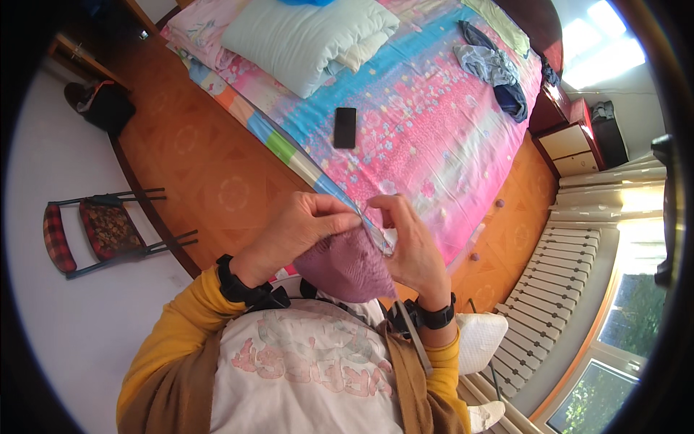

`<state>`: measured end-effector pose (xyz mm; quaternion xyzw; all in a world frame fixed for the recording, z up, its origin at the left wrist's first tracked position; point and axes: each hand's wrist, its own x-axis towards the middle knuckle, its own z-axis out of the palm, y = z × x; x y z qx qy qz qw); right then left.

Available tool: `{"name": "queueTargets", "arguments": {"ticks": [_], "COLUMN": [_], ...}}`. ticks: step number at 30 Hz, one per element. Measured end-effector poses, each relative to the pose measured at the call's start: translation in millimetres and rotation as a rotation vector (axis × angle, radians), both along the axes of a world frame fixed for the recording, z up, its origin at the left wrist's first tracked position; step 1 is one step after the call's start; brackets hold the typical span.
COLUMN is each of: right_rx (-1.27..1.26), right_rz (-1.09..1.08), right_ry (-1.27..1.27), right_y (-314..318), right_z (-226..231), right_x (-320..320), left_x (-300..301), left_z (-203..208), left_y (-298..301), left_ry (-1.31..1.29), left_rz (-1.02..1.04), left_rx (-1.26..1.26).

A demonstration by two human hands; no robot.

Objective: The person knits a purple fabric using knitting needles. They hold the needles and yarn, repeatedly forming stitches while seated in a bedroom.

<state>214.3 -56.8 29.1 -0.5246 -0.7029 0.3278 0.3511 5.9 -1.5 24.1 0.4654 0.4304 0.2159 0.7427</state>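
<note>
A piece of mauve knitting (347, 266) hangs between my hands in front of my chest. My left hand (318, 220) pinches its upper edge, thumb and fingers pressed together. My right hand (406, 242) is curled at the knitting's right edge, with a thin knitting needle (372, 230) between its fingers and the fabric. From the lower right corner of the piece a longer grey needle (413, 338) slants down across my right forearm. Single stitches are too small to make out. Both wrists wear black straps.
Ahead stands a bed with a pink and blue sheet (434, 145), bearing a black phone (345, 128), a folded pale quilt (303, 40) and crumpled clothes (491, 69). A folding chair (108, 228) is at left, a radiator (542, 304) at right. Small purple balls (475, 257) lie on the floor.
</note>
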Motion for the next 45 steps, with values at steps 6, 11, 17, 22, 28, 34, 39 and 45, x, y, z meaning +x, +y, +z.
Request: {"name": "queueTargets", "arguments": {"ticks": [6, 11, 17, 22, 28, 34, 39, 45], "right_rx": [0.316, 0.401, 0.358, 0.218, -0.115, 0.229, 0.219, 0.224], "right_rz": [-0.042, 0.036, 0.085, 0.083, 0.062, 0.055, 0.063, 0.105], "right_ry": [-0.142, -0.143, 0.018, -0.041, -0.052, -0.146, 0.026, 0.057], "right_y": [2, -5, -1, -3, 10, 7, -2, -3], "right_z": [-5, -12, -12, -3, -7, -11, -10, -6], "right_x": [6, 12, 16, 15, 6, 13, 10, 12], "left_x": [0, -11, -15, -13, 2, -1, -13, -13], "left_z": [-11, -13, -6, -9, -22, -21, -4, -1], "left_y": [1, 10, 15, 17, 5, 9, 19, 21], "left_ry": [-0.134, -0.282, -0.208, -0.175, -0.075, -0.061, -0.255, -0.215], "left_rz": [0.056, 0.132, -0.012, -0.116, -0.165, -0.097, -0.007, -0.021], "left_rx": [-0.039, -0.159, -0.063, -0.112, 0.15, 0.024, -0.258, -0.284]}}
